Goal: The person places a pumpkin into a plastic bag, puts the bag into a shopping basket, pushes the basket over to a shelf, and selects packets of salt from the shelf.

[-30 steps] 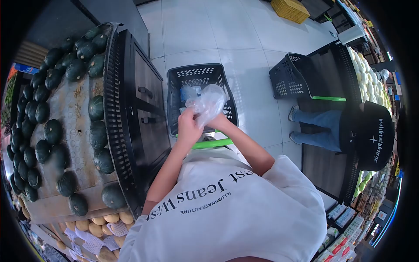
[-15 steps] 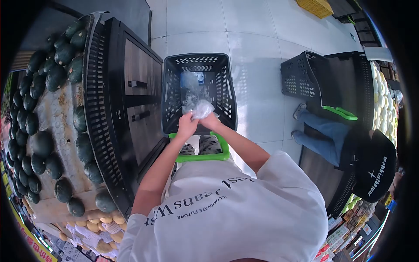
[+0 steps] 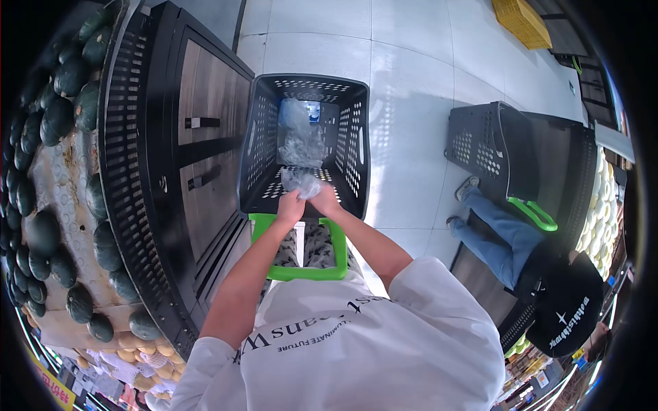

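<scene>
A clear plastic bag is pinched between my two hands, over the near end of a dark grey shopping basket. My left hand has its fingers closed on the bag's left side. On the right side of the same bag, my right hand is closed too. Inside the basket lie more crumpled clear plastic and a small blue and white pack. The basket's green handle lies toward my body, below my wrists. What the bag contains, if anything, I cannot make out.
Dark green squashes cover a display stand at left, with black-framed drawers beside my basket. At right stand a person in a black top and another grey basket. A yellow crate sits on the floor behind.
The bag in my hands has lowered toward me and looks flatter and less bunched. The green handle has come nearer my body, and the whole view has shifted slightly.
</scene>
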A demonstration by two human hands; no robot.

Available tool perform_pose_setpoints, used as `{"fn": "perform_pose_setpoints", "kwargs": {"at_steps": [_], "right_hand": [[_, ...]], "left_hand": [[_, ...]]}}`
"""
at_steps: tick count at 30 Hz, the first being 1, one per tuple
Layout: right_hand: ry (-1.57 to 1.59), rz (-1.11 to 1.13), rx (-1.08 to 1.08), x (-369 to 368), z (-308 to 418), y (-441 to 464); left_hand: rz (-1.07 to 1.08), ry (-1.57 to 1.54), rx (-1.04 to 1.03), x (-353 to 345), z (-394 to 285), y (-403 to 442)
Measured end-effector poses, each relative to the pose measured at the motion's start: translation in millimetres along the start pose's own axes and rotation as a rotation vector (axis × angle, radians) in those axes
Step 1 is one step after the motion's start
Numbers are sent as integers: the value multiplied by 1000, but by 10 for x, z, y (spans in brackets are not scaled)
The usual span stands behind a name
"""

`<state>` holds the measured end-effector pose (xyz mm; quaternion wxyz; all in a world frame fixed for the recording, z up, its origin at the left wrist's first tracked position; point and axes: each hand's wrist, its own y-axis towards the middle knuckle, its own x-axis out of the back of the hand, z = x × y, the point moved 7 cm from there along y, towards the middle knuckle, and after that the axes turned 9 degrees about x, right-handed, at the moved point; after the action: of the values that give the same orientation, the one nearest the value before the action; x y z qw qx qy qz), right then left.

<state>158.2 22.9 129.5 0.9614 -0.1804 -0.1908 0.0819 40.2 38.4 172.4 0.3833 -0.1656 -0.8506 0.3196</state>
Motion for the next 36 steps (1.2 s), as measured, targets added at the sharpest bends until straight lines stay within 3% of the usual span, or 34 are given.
{"fn": "perform_pose_setpoints", "kwargs": {"at_steps": [5,9,15,18,21,25,29,30,34,36], "right_hand": [[-22,92,-71,-65,-21,25],[-114,108,28,-236,8,96],[-262,141,-57,-491,-184,239],[-252,134,-46,-522,-331,281],[-307,198,-116,-615,-563,376],[-324,362,4,-837,-602,497],[-207,280,79,-892,-582,516],[-203,226,62,-855,-556,526],[-183,256,-154,-837,-817,535],[-202,253,-166,-875,-986,525]], "left_hand": [[-70,-85,1,22,191,20],[-64,-106,58,6,429,101],[191,-53,279,-286,760,322],[203,-43,273,-332,832,323],[378,-74,216,-364,808,247],[367,-159,215,-360,721,265],[382,-259,283,-425,815,460],[461,-280,347,-280,648,442],[499,-322,350,-866,1198,872],[512,-232,348,-757,1031,878]]}}
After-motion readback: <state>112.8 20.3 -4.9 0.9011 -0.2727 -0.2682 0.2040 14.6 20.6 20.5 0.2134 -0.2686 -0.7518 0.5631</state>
